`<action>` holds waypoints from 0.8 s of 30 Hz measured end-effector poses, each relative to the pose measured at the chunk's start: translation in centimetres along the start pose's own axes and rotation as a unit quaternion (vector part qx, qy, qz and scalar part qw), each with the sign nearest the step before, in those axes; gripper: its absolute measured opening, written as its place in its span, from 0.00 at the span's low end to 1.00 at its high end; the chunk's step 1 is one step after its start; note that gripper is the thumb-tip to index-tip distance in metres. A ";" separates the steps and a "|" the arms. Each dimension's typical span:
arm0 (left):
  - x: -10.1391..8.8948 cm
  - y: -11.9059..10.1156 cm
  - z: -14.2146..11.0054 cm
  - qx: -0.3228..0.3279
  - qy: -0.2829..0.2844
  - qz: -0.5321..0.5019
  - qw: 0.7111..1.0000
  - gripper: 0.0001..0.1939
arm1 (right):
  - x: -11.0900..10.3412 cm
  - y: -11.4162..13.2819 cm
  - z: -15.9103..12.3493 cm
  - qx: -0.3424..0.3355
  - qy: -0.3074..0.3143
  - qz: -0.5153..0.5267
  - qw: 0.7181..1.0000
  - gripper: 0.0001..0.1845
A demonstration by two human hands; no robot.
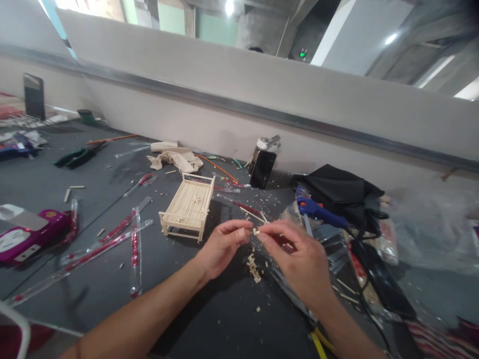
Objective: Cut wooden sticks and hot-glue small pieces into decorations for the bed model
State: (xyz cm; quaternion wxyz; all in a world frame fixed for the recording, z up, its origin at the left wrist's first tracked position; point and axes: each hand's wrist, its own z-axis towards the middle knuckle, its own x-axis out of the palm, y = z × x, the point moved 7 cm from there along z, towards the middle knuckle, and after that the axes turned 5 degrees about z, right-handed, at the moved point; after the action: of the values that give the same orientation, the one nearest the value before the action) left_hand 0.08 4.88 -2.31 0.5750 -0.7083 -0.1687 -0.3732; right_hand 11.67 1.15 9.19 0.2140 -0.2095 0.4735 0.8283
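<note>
Bare forearms [149, 311] reach over the dark bench [209, 324]; the right hand [303, 257] pinches a small wooden piece [256, 231], while the left hand [222, 249] curls just beside it (whether that one grips anything, I cannot tell). Wooden bits [253, 269] lie between them; a miniature wooden bed [190, 197] stands leftward.

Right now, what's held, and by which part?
Right hand: a pale bit, at the fingertips; which part is pinched is too small to tell. Left hand: fingertips beside it, any hold unclear.

Model bed [188, 200] left, wood bits [255, 272] between, glue gun [319, 210] right
</note>
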 end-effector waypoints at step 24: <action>0.9 0.0 -0.3 -0.003 0.040 0.113 0.993 0.06 | 0.6 -1.0 0.1 0.005 0.115 -0.053 0.992 0.05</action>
State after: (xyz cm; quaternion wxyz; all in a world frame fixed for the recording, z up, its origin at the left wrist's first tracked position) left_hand 0.57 4.42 -1.67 0.6178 -0.7090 -0.0635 -0.3339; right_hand 11.69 1.73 8.22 0.2023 -0.3275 0.4870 0.7840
